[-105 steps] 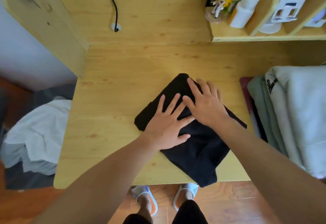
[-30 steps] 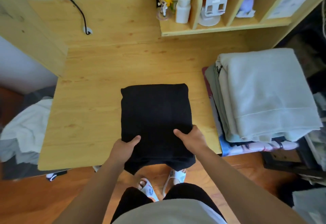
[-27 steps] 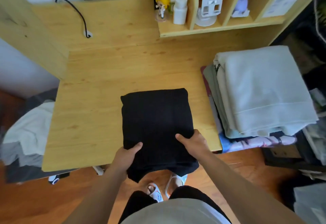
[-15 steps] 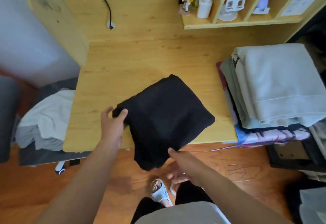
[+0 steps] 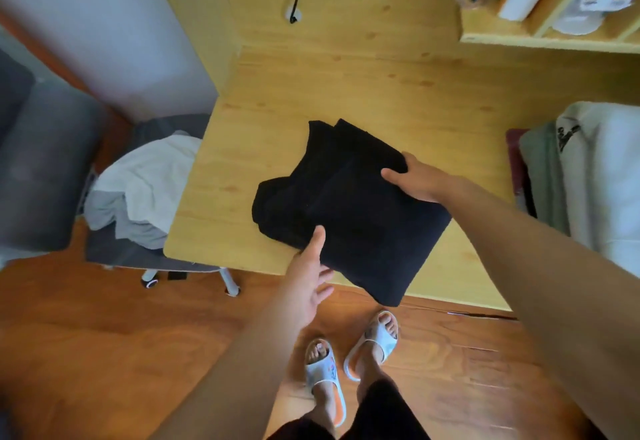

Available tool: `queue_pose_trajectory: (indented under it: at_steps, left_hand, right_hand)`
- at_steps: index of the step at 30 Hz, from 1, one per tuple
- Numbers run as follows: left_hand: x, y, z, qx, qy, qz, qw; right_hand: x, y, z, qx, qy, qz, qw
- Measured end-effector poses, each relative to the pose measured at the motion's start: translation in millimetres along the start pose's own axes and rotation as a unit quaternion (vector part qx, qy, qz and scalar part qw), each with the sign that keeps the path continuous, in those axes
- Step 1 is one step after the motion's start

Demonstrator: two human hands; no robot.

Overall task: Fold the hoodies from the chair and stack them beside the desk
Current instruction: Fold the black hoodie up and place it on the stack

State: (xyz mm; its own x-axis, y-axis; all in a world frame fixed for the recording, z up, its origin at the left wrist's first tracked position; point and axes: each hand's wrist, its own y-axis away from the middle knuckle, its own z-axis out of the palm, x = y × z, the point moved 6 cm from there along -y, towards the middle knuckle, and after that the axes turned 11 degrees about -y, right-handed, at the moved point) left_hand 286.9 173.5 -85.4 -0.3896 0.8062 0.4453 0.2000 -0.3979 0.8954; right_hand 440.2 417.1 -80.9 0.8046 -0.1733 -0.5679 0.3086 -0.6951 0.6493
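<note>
Gripping 1 black hoodie [image 5: 349, 204] — 2 hands

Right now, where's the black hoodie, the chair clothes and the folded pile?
black hoodie [image 5: 356, 211], head view, middle of folded cloth.
chair clothes [image 5: 145, 176], head view, pale top garment.
folded pile [image 5: 602, 176], head view, top pale layer.

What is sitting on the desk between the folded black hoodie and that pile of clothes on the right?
Nothing: the head view shows only bare desk between the black hoodie and the pile of folded clothes.
</note>
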Motion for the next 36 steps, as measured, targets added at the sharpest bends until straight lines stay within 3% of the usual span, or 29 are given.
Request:
queue_pose_trajectory:
  at_steps: [3, 5, 9, 11, 15, 19, 22, 28, 36]
  left_hand:
    - [11.3, -6.1, -16.4, 0.081, -0.053, 0.02, 0.995]
    - [18.1, -10.8, -39.9, 0.138, -0.156, 0.07, 0.976]
    - [28.0, -17.4, -51.9, 0.1, -0.263, 0.125, 0.952]
    - [30.3, -17.3, -50.0, 0.103, -0.258, 0.104, 0.955]
    - [15.3, -10.5, -60.6, 0.128, -0.216, 0.031, 0.967]
    - [-16.7, 15.6, -59.5, 0.056, -0.145, -0.037, 0.987]
    - [-25.4, 42.1, -46.5, -0.009, -0.121, -0.046, 0.992]
    - [1.2, 107.5, 10.4, -0.059, -0.106, 0.028, 0.992]
    - [91.1, 217.2, 190.9, -0.155, -0.118, 0.232, 0.953]
  right_hand:
    - [31.3, 42.6, 31.3, -0.073, -0.042, 0.014, 0.996]
    - [63.3, 82.6, 58.0, -0.097, -0.079, 0.036, 0.991]
    - [84.1, 86.4, 70.3, 0.074, -0.042, -0.011, 0.996]
    - [73.6, 81.5, 81.3, 0.096, -0.152, -0.03, 0.983]
    - [79.5, 114.8, 98.5, 0.082, -0.404, -0.012, 0.911]
    - [108.8, 160.2, 125.7, -0.003, -0.5, 0.075, 0.863]
    - [111.4, 170.7, 131.7, 0.022, -0.532, 0.116, 0.839]
    - [94.7, 232.9, 55.1, 0.128, -0.514, 0.046, 0.847]
    - [118.7, 358.9, -168.4, 0.279, -0.529, -0.148, 0.788]
